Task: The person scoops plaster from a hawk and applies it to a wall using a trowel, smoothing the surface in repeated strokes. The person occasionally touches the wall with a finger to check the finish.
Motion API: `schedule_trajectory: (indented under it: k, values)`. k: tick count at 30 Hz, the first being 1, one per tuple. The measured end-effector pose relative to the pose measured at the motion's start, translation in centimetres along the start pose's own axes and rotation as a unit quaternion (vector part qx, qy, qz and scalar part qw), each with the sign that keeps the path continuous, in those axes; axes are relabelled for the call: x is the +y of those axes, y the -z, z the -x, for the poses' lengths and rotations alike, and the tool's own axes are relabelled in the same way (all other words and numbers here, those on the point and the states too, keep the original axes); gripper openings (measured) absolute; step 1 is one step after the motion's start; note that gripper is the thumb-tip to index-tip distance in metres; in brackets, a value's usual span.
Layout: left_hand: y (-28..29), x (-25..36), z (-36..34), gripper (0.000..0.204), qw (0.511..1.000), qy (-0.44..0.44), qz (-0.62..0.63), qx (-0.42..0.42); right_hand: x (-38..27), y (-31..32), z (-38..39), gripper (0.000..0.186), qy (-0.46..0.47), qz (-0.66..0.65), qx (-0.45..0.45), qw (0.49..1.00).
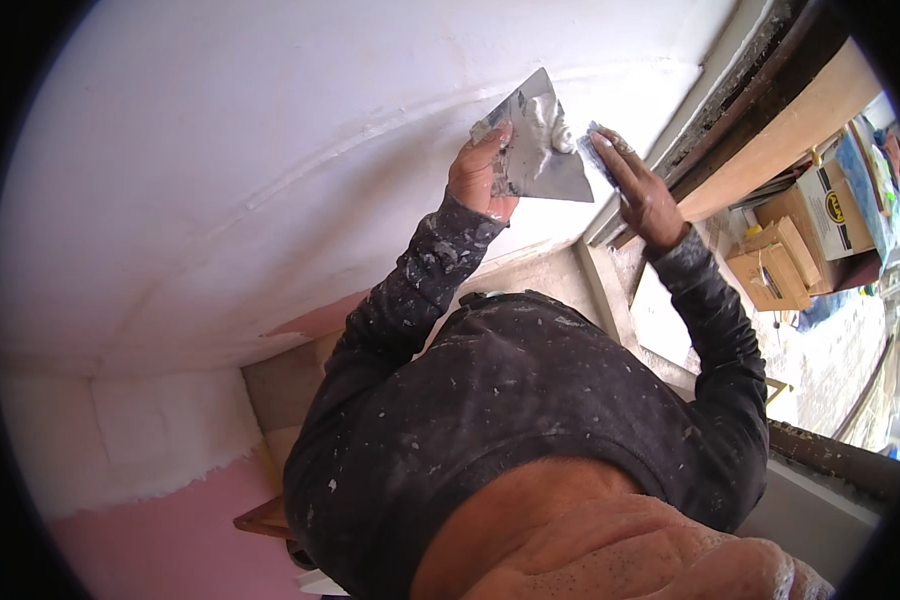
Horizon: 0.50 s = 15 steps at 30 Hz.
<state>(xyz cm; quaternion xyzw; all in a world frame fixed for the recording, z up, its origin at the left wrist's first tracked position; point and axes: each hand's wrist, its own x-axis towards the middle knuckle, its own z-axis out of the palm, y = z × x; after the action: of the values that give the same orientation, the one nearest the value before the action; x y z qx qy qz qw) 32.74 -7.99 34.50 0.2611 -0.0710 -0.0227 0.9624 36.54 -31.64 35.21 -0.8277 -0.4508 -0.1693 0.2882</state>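
Observation:
My left hand (482, 172) is closed on a flat metal putty plate (565, 182), thumb on top and the plate smeared with grey along the hand's side. A lump of white putty (552, 125) lies on the plate. Just right of it, my right hand (652, 205) grips a putty knife (592, 152), seen almost edge-on. Its blade is close to the putty; whether the two touch I cannot tell. White splashes cover both dark sleeves.
A whitish coated wall (220, 130) runs along the left and ahead, with pink patches (170, 535) lower down. A dark frame (740, 105) borders an opening at right. Beyond it are cardboard boxes (770, 270) and blue sheeting (865, 165). A wooden piece (260, 517) stands at lower left.

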Motion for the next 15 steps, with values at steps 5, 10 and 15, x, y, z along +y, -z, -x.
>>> schedule_trajectory:
  k: [5, 10, 15]
  values:
    - [2.5, 2.7, 1.0, 0.057, 0.634, -0.336, -0.683, -0.138, 1.0, 3.7, 2.8, 0.060, 0.073, 0.072, 0.010, 0.995]
    - [3.1, 3.8, 0.8, 0.071, 0.555, -0.292, -0.764, -0.154, -5.4, 8.7, 0.9, 0.054, 0.202, 0.243, -0.117, 0.942]
    - [3.4, 3.0, 0.3, 0.072, 0.638, -0.263, -0.705, -0.164, -5.6, 8.8, 0.4, 0.051, 0.224, 0.235, -0.188, 0.927]
